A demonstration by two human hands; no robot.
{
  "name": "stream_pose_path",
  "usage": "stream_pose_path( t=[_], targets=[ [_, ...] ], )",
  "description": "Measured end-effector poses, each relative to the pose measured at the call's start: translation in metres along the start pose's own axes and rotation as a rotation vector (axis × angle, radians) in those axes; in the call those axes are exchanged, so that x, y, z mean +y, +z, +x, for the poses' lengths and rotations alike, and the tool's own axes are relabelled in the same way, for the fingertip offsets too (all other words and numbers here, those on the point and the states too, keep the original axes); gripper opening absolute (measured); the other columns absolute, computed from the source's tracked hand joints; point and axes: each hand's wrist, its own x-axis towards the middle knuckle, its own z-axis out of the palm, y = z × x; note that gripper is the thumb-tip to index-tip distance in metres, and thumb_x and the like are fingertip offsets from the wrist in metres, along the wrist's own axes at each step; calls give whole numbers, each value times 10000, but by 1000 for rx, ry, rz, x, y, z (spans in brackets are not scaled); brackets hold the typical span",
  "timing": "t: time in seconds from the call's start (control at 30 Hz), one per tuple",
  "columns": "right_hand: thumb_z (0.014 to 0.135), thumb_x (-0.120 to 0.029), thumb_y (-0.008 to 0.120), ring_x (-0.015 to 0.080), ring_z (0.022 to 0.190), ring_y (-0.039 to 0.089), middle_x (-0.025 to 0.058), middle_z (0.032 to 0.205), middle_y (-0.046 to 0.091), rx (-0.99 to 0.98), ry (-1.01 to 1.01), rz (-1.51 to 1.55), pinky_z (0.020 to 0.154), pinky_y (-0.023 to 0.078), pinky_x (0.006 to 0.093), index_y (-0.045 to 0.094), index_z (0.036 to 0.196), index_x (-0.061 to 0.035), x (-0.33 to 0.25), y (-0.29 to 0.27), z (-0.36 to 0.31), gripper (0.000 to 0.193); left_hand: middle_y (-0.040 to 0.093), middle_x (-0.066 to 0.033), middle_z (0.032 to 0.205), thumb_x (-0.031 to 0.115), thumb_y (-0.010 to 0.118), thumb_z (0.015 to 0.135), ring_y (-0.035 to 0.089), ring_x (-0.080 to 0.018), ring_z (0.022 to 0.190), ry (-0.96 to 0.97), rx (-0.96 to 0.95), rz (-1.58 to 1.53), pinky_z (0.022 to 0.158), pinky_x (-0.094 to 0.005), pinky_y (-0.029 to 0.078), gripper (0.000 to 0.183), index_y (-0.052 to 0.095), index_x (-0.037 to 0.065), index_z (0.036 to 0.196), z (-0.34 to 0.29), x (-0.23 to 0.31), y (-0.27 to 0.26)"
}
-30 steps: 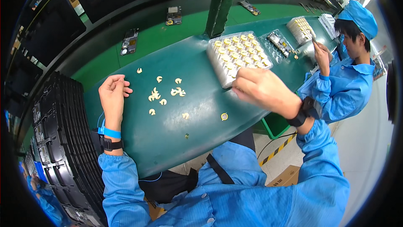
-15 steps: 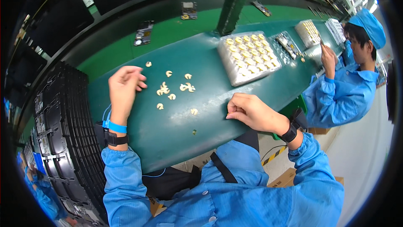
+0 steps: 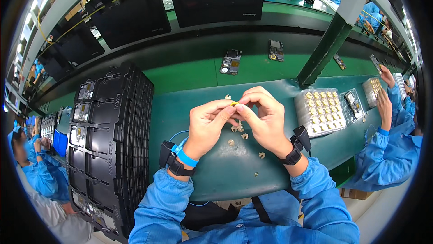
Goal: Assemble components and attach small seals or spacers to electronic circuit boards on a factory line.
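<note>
My left hand (image 3: 207, 124) and my right hand (image 3: 266, 122) meet over the green table mat (image 3: 225, 176). Between their thumbs and fingertips both pinch a small yellow piece (image 3: 234, 104), mostly covered by the fingers. Below and between the hands lie several loose cream C-shaped pieces, one of them (image 3: 245, 136) next to my right thumb. Another notched piece (image 3: 228, 97) shows just beyond the fingertips. Closer to the table's near edge is a tiny dark green bit (image 3: 256, 174). Some pieces may be hidden by my hands.
A tall stack of black trays (image 3: 131, 154) holding circuit boards stands at left. To the right is a clear plastic tray (image 3: 328, 131) with rows of yellow round pieces. A green post (image 3: 322, 52) rises behind it. Circuit boards (image 3: 230, 62) lie beyond the table. A co-worker's hands (image 3: 384, 104) are at far right.
My hands were apart, the left open above the loose pieces. Now they have come together, both pinching the yellow piece. The view has swung left, bringing the black trays more into sight.
</note>
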Motion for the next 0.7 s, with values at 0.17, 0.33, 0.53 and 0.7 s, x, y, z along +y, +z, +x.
stream_pose_path(
  t=[0.17,0.33,0.53,0.7],
  targets=[
    [944,-19,725,158,865,650,107,1014,705,-74,42,50,770,536,292,734,1000,36,14,-4,4,79,761,-145,975,110,598,1086,760,-204,839,3,9,65,715,-305,623,234,713,-84,1150,5,-5,-5],
    [923,-7,726,153,826,669,103,986,704,-111,9,18,718,550,282,733,1006,33,22,-8,5,92,756,-127,935,133,587,1096,756,-186,811,28,8,161,691,-279,605,248,719,-71,1144,6,-12,-9],
    [867,4,739,140,736,604,77,931,665,-112,-28,-142,639,499,277,694,947,11,21,-7,0,92,760,-156,1008,56,634,1056,760,-198,895,-102,141,134,730,-308,632,183,700,-88,1148,4,-4,4],
    [853,2,741,141,705,562,72,931,654,-84,-67,-188,610,470,284,680,945,-3,23,-3,-5,110,761,-182,1053,20,630,1047,767,-218,929,5,56,148,785,-327,660,199,686,-109,1188,3,-12,2]
  ],
)
